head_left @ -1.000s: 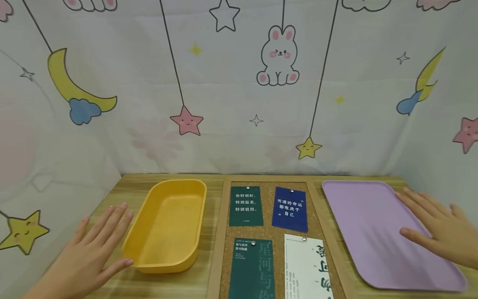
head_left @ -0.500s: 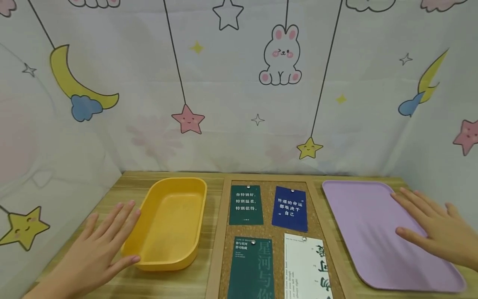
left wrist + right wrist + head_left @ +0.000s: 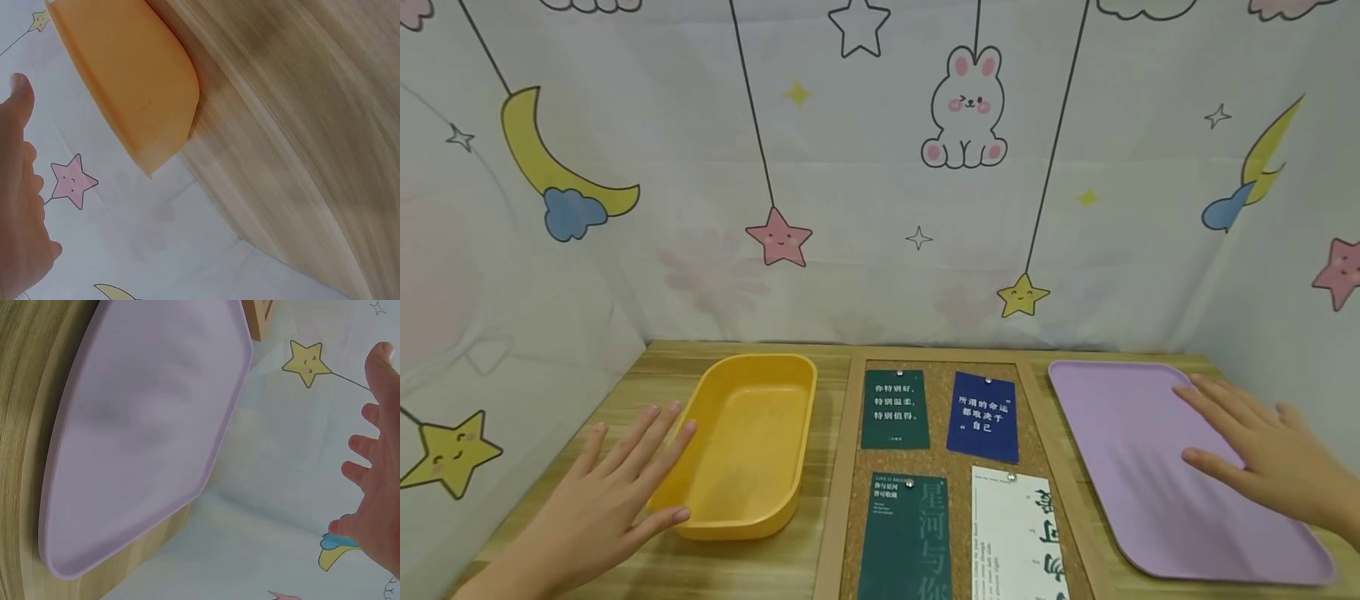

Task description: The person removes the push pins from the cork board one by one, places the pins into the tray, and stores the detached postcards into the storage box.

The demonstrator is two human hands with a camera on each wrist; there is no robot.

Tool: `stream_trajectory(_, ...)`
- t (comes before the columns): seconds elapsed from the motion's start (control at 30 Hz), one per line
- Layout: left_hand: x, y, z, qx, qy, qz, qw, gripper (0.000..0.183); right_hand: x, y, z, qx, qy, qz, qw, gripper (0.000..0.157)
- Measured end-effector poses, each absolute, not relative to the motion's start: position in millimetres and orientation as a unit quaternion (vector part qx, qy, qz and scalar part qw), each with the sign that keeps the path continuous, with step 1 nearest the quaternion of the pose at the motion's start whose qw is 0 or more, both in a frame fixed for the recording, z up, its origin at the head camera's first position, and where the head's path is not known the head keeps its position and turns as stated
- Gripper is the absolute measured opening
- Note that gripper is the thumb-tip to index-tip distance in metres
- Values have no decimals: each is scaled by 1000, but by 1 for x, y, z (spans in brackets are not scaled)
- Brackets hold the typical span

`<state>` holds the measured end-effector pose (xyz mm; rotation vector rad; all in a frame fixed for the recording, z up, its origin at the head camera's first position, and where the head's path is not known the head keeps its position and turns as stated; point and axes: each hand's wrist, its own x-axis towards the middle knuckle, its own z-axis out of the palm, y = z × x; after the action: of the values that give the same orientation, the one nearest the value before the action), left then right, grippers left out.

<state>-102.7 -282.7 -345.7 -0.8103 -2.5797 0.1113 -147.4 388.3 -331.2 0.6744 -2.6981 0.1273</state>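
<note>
My left hand (image 3: 598,508), palm down with straight fingers, hovers by the near left side of a yellow rectangular tub (image 3: 741,450). Its thumb and index finger overlap the tub's rim in the head view, and it holds nothing. Over the right part of a flat lilac tray (image 3: 1150,450) is my right hand (image 3: 1270,454), fingers stretched out and spread. In the right wrist view that hand (image 3: 378,469) appears well above the tray (image 3: 144,425), whose surface carries a soft shadow. Both the tub and the tray have nothing in them.
Between tub and tray lies a cork board (image 3: 940,462) in a wooden frame. Four-sided cards are pinned to it: two green, a blue card (image 3: 983,417) and a white card (image 3: 1018,537). A printed white curtain (image 3: 865,167) encloses the wooden table (image 3: 662,392) at back and sides.
My left hand has shifted right and slightly up, closer over the tub's edge. My right hand has drifted a little left over the tray. The view has tilted slightly.
</note>
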Motion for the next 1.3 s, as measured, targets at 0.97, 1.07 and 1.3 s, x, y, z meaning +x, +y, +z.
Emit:
stream_trajectory(0.97, -114, -234, -355, -367, -896, 25, 248, 63, -162, 318, -341, 282, -919, 242, 130, 55)
stream_trajectory(1.07, -116, -228, -355, -387, -885, 27, 258, 62, -164, 308, -343, 289, -917, 241, 129, 55)
stream_trajectory(1.3, -116, -211, -355, -412, -874, 47, 255, 60, -171, 285, -353, 300, -905, 273, 131, 53)
